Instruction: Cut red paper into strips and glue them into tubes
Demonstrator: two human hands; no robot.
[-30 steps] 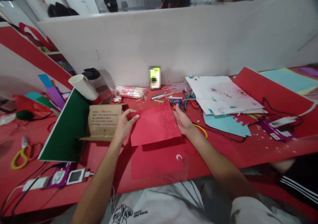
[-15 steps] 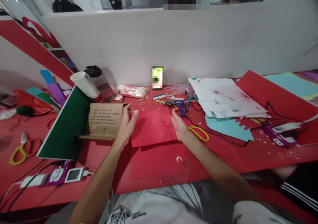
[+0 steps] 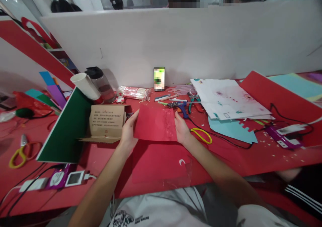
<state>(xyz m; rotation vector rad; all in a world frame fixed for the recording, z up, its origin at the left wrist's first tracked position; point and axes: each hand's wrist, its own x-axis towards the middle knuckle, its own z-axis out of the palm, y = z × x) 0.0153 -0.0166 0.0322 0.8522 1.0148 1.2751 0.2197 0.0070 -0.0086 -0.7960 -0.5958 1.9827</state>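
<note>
Between my hands a red sheet of card [image 3: 153, 123] is held up off the table, its lower edge raised. Wrinkled, shiny clear streaks that look like glue run down its right side. My left hand [image 3: 129, 129] grips the left edge, closed on it. Around the right edge my right hand [image 3: 181, 128] is closed too. Below lies another red sheet [image 3: 156, 170] with a small white curved scrap [image 3: 182, 162] on it. A blue glue gun [image 3: 182, 108] rests just behind my right hand, near yellow-handled scissors [image 3: 202, 135].
An open cardboard box [image 3: 105, 123] and a standing green board [image 3: 64, 133] are on the left. Further left lie scissors [image 3: 22, 153]. A phone [image 3: 159, 79] leans on the white partition [image 3: 176, 42]. White printed sheets [image 3: 226, 99] lie at right.
My left hand has moved from beside the card onto its left edge and closed there. The card has risen and tilted slightly. My right hand stays at the right edge.
</note>
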